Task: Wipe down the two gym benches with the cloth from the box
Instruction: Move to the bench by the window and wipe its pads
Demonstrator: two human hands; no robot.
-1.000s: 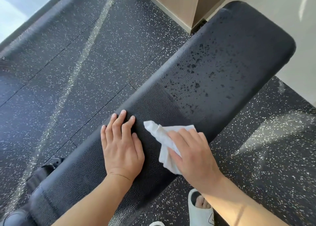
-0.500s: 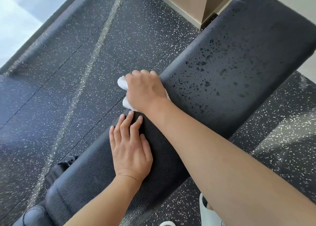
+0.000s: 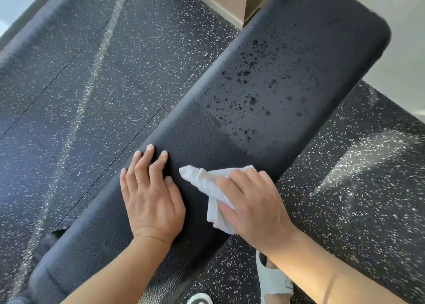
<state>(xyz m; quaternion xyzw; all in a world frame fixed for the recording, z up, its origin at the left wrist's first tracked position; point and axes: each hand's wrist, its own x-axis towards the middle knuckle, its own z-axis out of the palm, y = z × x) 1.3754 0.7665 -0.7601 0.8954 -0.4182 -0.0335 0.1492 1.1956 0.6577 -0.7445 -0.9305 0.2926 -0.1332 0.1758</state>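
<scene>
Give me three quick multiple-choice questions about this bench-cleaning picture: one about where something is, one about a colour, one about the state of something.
1. Where does the left hand rest?
A. flat on the bench pad
B. on the floor
C. on the sandal

2. What colour is the cloth?
A. blue
B. white
C. yellow

3. How does the far half of the bench look?
A. covered by a towel
B. torn open
C. dotted with dark droplets

Answers:
1 A, its fingers lie straight on the black pad beside the cloth.
2 B, the crumpled cloth under the right hand is white.
3 C, dark spots speckle the pad beyond the hands, while the near part looks uniform.
</scene>
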